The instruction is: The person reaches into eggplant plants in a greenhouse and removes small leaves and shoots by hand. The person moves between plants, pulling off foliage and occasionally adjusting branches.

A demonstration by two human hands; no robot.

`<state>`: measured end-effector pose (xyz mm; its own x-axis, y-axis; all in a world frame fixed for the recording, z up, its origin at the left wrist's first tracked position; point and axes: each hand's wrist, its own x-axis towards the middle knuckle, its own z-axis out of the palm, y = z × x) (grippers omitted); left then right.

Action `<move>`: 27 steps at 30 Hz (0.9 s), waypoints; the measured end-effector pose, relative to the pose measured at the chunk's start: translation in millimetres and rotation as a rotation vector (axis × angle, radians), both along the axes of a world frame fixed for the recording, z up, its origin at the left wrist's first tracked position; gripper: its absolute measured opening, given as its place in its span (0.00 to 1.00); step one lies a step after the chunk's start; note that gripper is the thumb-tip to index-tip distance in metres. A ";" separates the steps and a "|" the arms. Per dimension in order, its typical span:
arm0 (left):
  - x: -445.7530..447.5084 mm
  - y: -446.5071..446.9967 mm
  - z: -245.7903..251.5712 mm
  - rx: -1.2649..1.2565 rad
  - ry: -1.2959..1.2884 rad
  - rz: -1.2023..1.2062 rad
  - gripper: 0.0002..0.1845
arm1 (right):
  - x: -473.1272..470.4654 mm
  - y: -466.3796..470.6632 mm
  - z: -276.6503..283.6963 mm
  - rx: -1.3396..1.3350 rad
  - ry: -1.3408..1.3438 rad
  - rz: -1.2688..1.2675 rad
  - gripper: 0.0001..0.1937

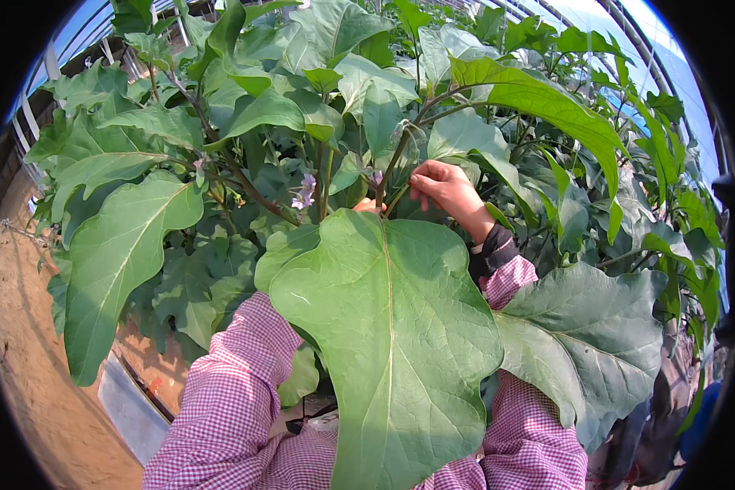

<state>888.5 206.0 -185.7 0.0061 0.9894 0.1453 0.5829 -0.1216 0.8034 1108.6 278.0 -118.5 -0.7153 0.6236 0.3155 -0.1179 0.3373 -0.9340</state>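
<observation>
Purple-and-white eggplant flowers (304,191) hang among the stems of a leafy eggplant plant. My right hand (444,188) is just right of a brown-purple stem (398,153), its thumb and fingers curled together. Whether anything is pinched between them cannot be made out. Of my left hand (369,205), only a bit of finger shows at the base of that stem. A broad green leaf (398,331) hides the rest of it and lies across both forearms. Another purple bloom (377,177) sits beside the stem, between my hands.
Dense eggplant foliage (337,37) fills the far side. A large leaf (588,343) overhangs my right sleeve, and another leaf (128,245) droops at left. Bare soil (43,367) and a pale flat panel (131,404) lie at lower left. Greenhouse ribs (643,46) arch overhead.
</observation>
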 end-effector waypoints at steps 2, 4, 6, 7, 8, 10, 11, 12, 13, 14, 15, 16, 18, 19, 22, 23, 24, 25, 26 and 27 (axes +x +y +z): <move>-1.1 2.2 -7.9 -0.012 -0.027 0.005 0.22 | -15.9 -23.2 13.4 0.542 0.005 -0.035 0.07; 1.5 0.9 -7.8 -0.023 -0.023 0.021 0.20 | -21.8 -33.0 21.5 1.020 -0.214 -0.071 0.07; 6.2 -7.0 4.2 -0.029 0.006 0.058 0.18 | -26.5 -33.1 24.2 1.262 -0.628 -0.229 0.08; 9.5 -13.1 15.5 -0.070 0.072 0.143 0.17 | -26.2 -30.2 24.5 1.232 -0.587 -0.246 0.11; 12.9 -18.0 32.7 0.032 0.031 0.109 0.16 | -26.0 -29.4 24.9 1.261 -0.740 -0.247 0.12; 20.5 -33.1 66.9 0.188 -0.186 0.020 0.15 | -25.1 -29.0 23.4 1.276 -0.745 -0.342 0.06; 24.2 -42.5 84.1 0.227 -0.345 -0.027 0.14 | -23.3 -30.1 21.9 1.002 -0.510 -0.221 0.08; 27.2 -52.7 98.1 0.147 -0.407 0.004 0.14 | -25.0 -33.2 20.5 0.636 -0.320 -0.047 0.10; 30.7 -62.5 108.2 0.135 -0.503 -0.034 0.14 | -23.9 -35.6 19.3 0.282 -0.115 0.073 0.12; 32.6 -67.3 118.4 0.164 -0.488 -0.087 0.12 | -25.2 -40.2 16.1 -0.072 0.027 0.215 0.13; 33.1 -72.5 125.2 0.149 -0.383 -0.055 0.13 | -23.2 -38.4 18.4 -0.273 0.003 0.196 0.17; 33.3 -75.7 129.6 0.119 -0.310 -0.038 0.15 | -22.3 -37.1 19.2 -0.171 0.073 0.120 0.16; 31.6 -77.6 130.9 0.132 -0.252 -0.113 0.18 | -16.4 -26.1 26.0 -0.148 0.193 0.023 0.13; 28.5 -76.9 130.0 0.170 -0.200 -0.204 0.18 | -13.5 -19.2 29.1 -0.165 0.146 -0.140 0.13; 24.3 -74.3 120.8 0.061 -0.146 -0.243 0.18 | -3.9 1.7 44.5 -0.219 0.293 0.343 0.16; 23.6 -73.9 117.3 0.029 -0.079 -0.201 0.18 | -1.9 2.2 46.9 -0.295 0.294 0.416 0.16; 23.2 -73.3 114.2 0.060 -0.166 -0.228 0.17 | 0.8 2.8 51.7 -0.281 0.256 0.489 0.15; 23.6 -72.6 111.6 0.080 -0.216 -0.242 0.17 | 2.1 0.5 55.0 -0.249 0.244 0.587 0.15; 22.8 -71.3 110.6 0.053 -0.130 -0.168 0.17 | 6.2 -4.1 57.8 -0.276 0.194 0.570 0.14; 23.7 -68.6 111.1 0.078 -0.038 -0.147 0.17 | 10.4 -8.9 61.7 -0.282 0.170 0.584 0.14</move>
<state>912.1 137.4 -74.6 0.1428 0.9639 0.2246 0.5237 -0.2662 0.8093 1119.0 269.1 -56.9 -0.9150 0.2242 0.3353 -0.3604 -0.0814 -0.9292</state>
